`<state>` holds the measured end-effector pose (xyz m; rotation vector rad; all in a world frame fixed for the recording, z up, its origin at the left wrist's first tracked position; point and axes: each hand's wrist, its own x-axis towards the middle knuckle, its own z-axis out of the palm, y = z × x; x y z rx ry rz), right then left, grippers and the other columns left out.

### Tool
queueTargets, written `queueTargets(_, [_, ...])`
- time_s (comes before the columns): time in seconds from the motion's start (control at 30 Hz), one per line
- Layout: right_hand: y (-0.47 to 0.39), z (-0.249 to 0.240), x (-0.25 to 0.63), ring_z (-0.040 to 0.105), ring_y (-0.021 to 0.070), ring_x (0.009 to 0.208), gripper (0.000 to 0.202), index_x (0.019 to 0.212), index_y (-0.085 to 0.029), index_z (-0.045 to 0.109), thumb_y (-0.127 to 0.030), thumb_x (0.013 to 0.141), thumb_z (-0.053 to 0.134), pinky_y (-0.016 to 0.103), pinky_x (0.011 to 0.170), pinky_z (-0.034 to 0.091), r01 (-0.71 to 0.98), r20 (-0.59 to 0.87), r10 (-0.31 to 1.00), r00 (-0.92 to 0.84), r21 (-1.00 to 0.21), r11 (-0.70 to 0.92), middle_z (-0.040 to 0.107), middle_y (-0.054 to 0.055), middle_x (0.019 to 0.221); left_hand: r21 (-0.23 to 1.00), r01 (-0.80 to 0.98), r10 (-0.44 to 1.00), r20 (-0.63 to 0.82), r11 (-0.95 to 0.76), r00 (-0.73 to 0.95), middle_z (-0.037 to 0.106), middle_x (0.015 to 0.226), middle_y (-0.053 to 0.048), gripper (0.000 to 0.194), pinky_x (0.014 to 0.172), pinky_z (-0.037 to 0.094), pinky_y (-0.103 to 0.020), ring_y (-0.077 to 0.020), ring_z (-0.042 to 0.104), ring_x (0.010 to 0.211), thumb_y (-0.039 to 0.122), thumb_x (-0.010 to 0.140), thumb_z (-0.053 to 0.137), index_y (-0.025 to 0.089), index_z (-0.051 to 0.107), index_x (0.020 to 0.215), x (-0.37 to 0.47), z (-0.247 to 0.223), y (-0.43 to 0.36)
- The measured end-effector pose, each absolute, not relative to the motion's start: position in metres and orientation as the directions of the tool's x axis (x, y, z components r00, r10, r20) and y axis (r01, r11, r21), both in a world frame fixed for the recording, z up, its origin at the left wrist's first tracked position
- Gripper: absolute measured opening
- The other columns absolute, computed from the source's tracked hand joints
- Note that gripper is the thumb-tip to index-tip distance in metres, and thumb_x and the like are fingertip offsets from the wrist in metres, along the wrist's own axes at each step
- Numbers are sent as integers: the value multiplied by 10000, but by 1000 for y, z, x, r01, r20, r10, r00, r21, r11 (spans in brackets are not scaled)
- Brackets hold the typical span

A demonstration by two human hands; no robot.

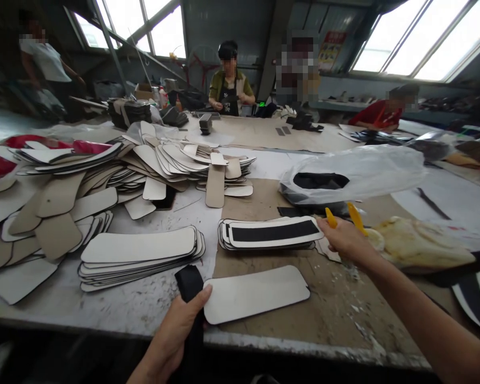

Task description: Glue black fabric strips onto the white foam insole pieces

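Note:
My left hand (180, 325) is closed around a black strip (190, 282), which hangs down past the table edge. Its thumb presses on the left end of a plain white rounded panel (260, 293) lying at the front of the table. At the right, my right hand (344, 240) pinches the end of a white panel with a black band along it (276, 233), on top of a small stack of similar panels. Two yellow prongs, like tool handles (356, 217), stick up by this hand; the rest of that tool is hidden.
A neat stack of white panels (140, 248) stands left of my left hand. Behind it spreads a big loose pile of beige and white panels (164, 160). A clear plastic bag (368, 170) with black material lies at back right. Several people work or stand beyond the table.

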<state>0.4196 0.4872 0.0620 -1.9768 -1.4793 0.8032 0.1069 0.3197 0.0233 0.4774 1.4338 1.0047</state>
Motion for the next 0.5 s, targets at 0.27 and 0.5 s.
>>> queueTargets(0.27, [462, 66, 432, 462, 136, 413, 241, 650, -188, 538, -393, 769, 495, 251, 468, 307, 753, -72, 972, 223, -621, -218, 467, -33, 382, 818, -166, 812, -571, 551, -118, 485, 465, 40, 267, 439, 298, -179, -71, 392, 442, 372, 701, 629, 150, 517, 603, 106, 26, 314])
queueTargets(0.5, [478, 61, 411, 470, 117, 366, 230, 686, -179, 514, -369, 794, 444, 226, 430, 355, 648, -43, 979, 200, -744, -165, 442, -59, 378, 828, -58, 820, -560, 557, -116, 546, 409, -23, 432, 416, 322, -216, -103, 447, 383, 533, 612, 667, 137, 548, 486, 113, -7, 323])
